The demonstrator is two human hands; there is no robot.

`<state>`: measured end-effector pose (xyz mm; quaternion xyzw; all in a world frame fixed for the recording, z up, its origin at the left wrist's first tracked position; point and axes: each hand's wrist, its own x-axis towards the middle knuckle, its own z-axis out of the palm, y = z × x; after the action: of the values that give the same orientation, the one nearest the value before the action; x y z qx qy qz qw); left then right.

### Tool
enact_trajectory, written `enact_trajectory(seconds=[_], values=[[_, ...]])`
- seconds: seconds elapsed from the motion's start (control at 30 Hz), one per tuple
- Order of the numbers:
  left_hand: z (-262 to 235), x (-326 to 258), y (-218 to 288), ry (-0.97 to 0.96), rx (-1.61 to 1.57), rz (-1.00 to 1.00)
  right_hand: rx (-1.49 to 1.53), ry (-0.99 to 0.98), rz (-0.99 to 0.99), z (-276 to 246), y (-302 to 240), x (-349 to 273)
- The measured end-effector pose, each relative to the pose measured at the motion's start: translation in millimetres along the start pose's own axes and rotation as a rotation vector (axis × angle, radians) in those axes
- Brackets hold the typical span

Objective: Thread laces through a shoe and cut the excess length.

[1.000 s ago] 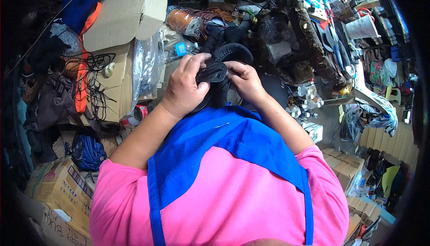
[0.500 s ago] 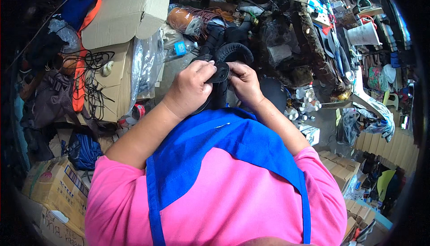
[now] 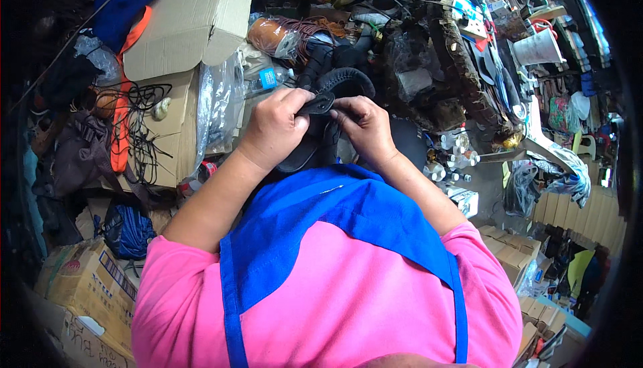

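Note:
In front of my blue apron [image 3: 335, 194], both my hands are raised close together. Between them is a flat black strap-like piece [image 3: 319, 105] with a rounded end; its exact kind is unclear. My left hand [image 3: 276, 127] pinches it from the left, thumb and fingers closed on its edge. Against its right end, the fingertips of my right hand [image 3: 364, 125] are also pressed together. Just beyond is a curved black band [image 3: 348, 80] with a textured edge. Other dark parts below the hands are partly hidden by them.
Cardboard boxes [image 3: 187, 20] and a clear plastic sheet [image 3: 218, 107] stand at the left, near a water bottle [image 3: 271, 78]. Tangled black cords [image 3: 137, 123] hang beside an orange strip [image 3: 122, 127]. At the right are small white bottles [image 3: 455, 150] and a thread spool [image 3: 536, 48].
The black piece has tilted, showing more of its edge than its flat face. My left hand has shifted slightly left; the right fingers have moved along its right end.

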<state>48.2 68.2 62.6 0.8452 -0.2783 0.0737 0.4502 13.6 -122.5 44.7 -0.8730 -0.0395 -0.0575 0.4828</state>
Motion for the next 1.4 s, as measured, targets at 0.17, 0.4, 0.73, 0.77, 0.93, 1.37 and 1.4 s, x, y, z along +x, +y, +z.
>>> enact_trajectory(seconds=[0.17,0.4,0.73,0.77,0.93,1.37,1.4], values=[[6,-5,5,-0.034,0.042,0.041,-0.037,0.056,0.002,6,-2,0],[-10,3,5,-0.239,0.059,0.087,-0.183,-0.105,-0.172,-11,-11,0],[-10,63,-35,-0.305,0.356,0.512,0.021,-0.244,0.059,-70,-21,9],[2,59,-47,-0.305,0.356,0.519,0.002,-0.223,0.028,-57,-8,13],[54,16,-89,-0.510,0.130,0.022,-0.396,-0.199,-0.347,-12,39,26],[39,14,-78,-0.347,0.137,-0.194,-0.530,-0.387,-0.204,19,37,29],[37,15,-81,-0.357,0.005,-0.328,-0.531,-0.390,-0.205,22,37,30]])
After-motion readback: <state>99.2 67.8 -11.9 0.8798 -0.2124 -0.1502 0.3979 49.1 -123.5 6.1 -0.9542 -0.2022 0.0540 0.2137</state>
